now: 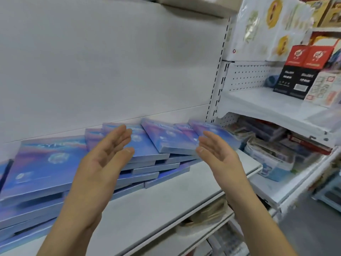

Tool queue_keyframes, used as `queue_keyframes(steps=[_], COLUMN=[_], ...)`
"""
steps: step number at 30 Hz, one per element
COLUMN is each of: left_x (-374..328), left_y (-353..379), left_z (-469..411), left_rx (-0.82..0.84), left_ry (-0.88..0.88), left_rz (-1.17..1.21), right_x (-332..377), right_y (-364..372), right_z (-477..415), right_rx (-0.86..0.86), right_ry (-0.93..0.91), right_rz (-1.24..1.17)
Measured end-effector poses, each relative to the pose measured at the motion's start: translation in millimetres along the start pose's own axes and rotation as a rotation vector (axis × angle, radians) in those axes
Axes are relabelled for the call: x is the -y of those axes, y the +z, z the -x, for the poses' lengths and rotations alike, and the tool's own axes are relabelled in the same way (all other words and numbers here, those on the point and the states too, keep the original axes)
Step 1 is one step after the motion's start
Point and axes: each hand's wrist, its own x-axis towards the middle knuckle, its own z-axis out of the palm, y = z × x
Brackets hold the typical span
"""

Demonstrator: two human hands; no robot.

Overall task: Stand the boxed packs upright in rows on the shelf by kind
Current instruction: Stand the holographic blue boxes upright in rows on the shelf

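While every blue pack in view lies flat, the standing-up step looks barely begun, and I judge this to be the reach for a first handful. At about nine o'clock from the left hand (103, 157), a slumped stack of blue boxed packs (42, 169) rests on the white shelf (166, 200), its top pack tilted face-up. The left hand hovers with fingers straight and loose, palm turned toward three o'clock, holding nothing; whether it brushes the packs behind it I cannot tell. Between the hands, toward twelve o'clock, a second heap (147, 163) of the same packs fans out in overlapping layers, its front edges near the fingertips. The right hand (219, 156) mirrors the left, well apart from it, fingers relaxed, palm facing nine o'clock, empty. At its twelve to one o'clock the heap's last packs reach toward the upright post (215, 89). The next move probably calls for closing both palms on the heap's ends, squaring several packs together, then tipping them onto their edges; the glossy faces may slide.
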Motion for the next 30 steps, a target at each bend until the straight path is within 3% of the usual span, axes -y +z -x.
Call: queue_keyframes(steps=[10, 17, 24, 30], left_x=[10, 18, 24, 31], left_y=[79, 133, 145, 150], left_z=[-41, -78, -96, -107], left_rx=[0.019, -0.156, -0.224, -0.199], left_ry=[-0.026, -0.159, -0.356, -0.410], left_rz=[-0.230, -0.722, -1.262, -1.410], right_x=[-23, -69, -108, -120], right_y=[-54, -116, -129, -137], right_z=[-79, -153, -198, -205], right_rx=[0.067, 0.202, 0.281, 0.319], right_ry=[-0.031, 0.044, 0.153, 0.252], right_rz=[-0.026, 0.137, 0.343, 0.329])
